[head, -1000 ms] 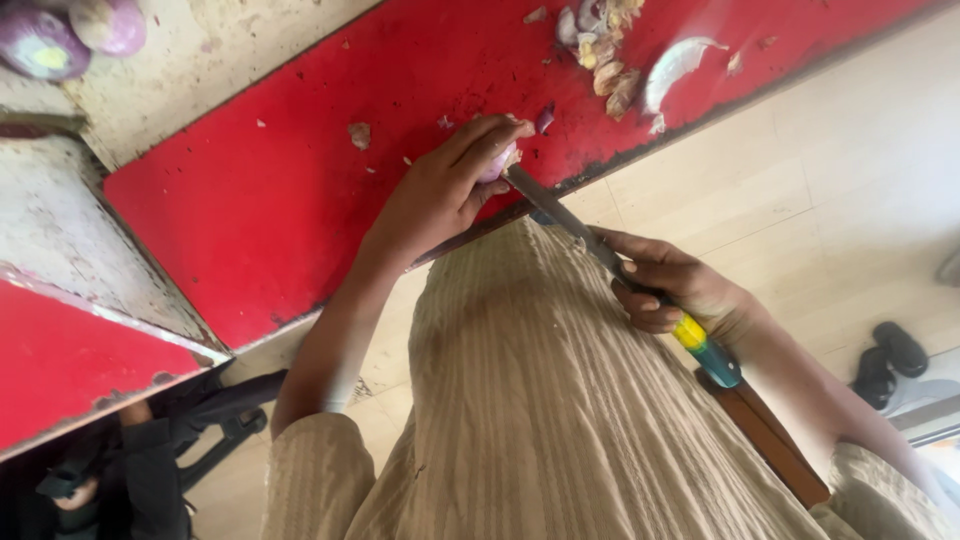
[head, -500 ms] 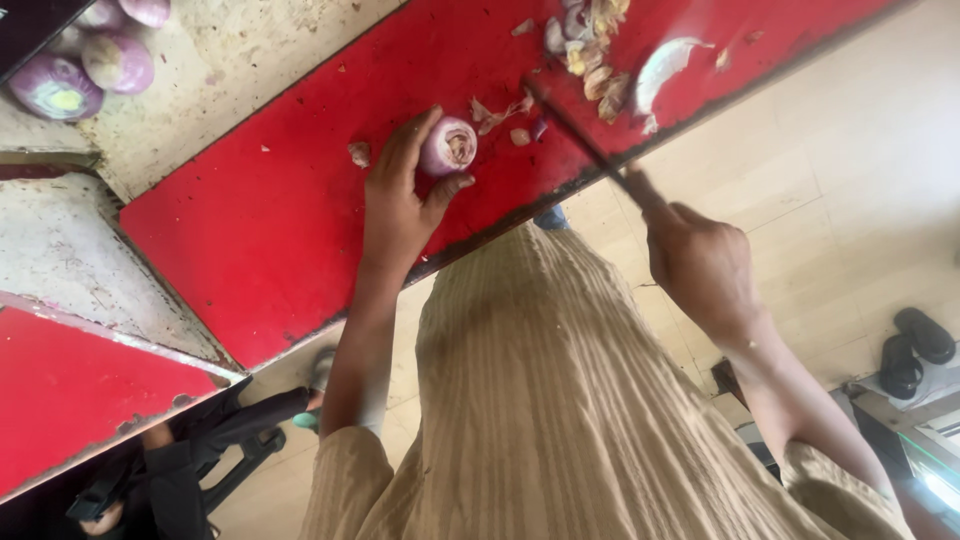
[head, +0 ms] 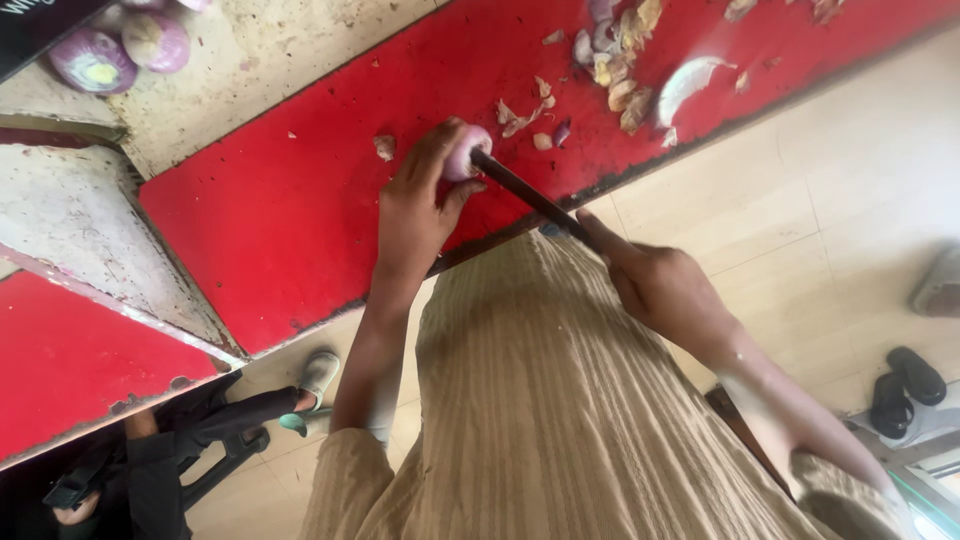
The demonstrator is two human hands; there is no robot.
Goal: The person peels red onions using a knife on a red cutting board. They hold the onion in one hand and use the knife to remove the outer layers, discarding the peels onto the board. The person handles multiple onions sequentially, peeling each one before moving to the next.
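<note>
Seen from above, the left hand clamps its fingers around a small purple onion on a red bench. The right hand has its fingers wrapped tight on a knife, whose dark blade tip touches the onion. Onion peelings lie scattered just beyond the left fingers, and two peeled onions sit well apart on a pale surface.
</note>
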